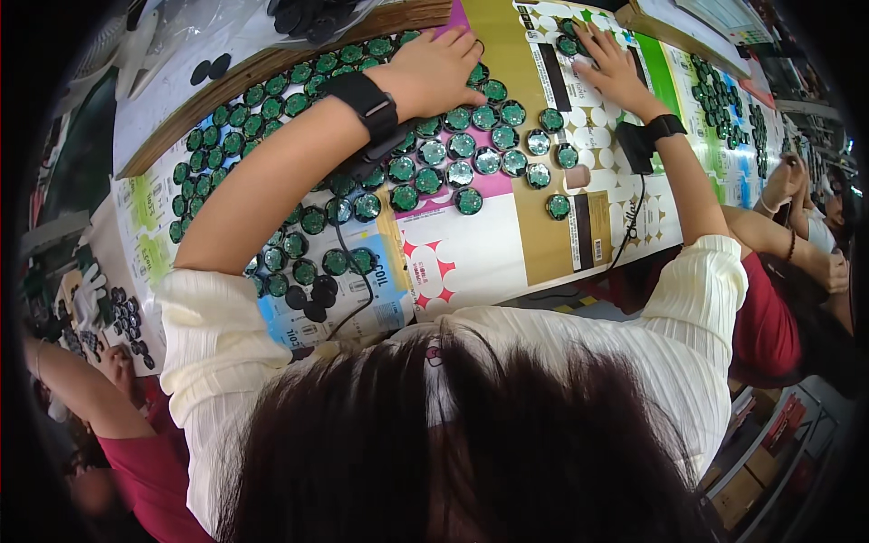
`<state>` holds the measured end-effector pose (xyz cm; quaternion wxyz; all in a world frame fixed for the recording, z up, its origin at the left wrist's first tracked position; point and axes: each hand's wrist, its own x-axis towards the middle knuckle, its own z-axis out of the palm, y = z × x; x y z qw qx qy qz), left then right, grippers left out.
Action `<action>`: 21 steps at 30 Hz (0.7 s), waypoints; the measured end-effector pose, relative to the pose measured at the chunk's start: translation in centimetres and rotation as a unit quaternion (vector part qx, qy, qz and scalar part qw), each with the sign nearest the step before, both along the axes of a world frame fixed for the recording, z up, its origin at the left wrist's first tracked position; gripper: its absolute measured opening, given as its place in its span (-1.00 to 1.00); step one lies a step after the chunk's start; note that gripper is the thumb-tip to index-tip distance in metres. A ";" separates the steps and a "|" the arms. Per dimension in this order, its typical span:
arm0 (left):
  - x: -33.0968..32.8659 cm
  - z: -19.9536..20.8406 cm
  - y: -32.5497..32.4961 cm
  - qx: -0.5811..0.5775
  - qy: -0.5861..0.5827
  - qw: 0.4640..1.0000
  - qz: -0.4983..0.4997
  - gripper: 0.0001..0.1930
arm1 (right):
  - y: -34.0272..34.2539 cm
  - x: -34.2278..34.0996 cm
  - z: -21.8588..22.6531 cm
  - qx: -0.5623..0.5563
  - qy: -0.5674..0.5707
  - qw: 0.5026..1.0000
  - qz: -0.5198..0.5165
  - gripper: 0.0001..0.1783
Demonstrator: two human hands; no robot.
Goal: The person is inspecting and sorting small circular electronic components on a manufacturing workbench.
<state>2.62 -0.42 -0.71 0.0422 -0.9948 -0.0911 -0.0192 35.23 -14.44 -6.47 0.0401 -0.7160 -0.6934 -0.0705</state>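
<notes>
Many small round black-rimmed discs with green circuit boards (461, 146) lie in rows across printed cardboard sheets (471, 262). My left hand (434, 72) reaches over the far part of the group, palm down with its fingers stretched out, close to discs at the fingertips and thumb. What lies under the palm is hidden. Farther right, my right hand (617, 72) is spread open, its fingertips beside two green discs (567, 44) at the far edge. A black band with a small box is strapped on each wrist, and cables hang from the boxes.
A wooden ledge (272, 72) runs along the far left side; plain black discs (210, 68) lie beyond it. More black discs (317, 297) sit near my left elbow. Another group of green discs (715, 100) is at the right. Co-workers' hands (786, 184) show at both sides.
</notes>
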 end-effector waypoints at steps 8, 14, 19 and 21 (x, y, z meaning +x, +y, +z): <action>-0.3 -1.6 1.8 0.035 -0.047 0.997 -0.053 -0.51 | 1.5 -7.4 1.3 -0.009 0.007 0.993 0.117 -0.25; -2.4 -1.0 2.5 0.048 0.023 0.998 -0.035 -0.46 | 2.3 -13.9 3.4 -0.148 0.054 0.978 0.138 -0.13; -3.6 -0.8 2.6 0.066 0.023 0.997 -0.023 -0.47 | 3.0 -16.9 3.6 -0.138 0.059 0.976 0.161 -0.14; -4.4 -0.7 3.0 0.065 0.026 0.997 -0.026 -0.46 | 3.5 -17.5 4.0 -0.140 0.047 0.970 0.192 -0.13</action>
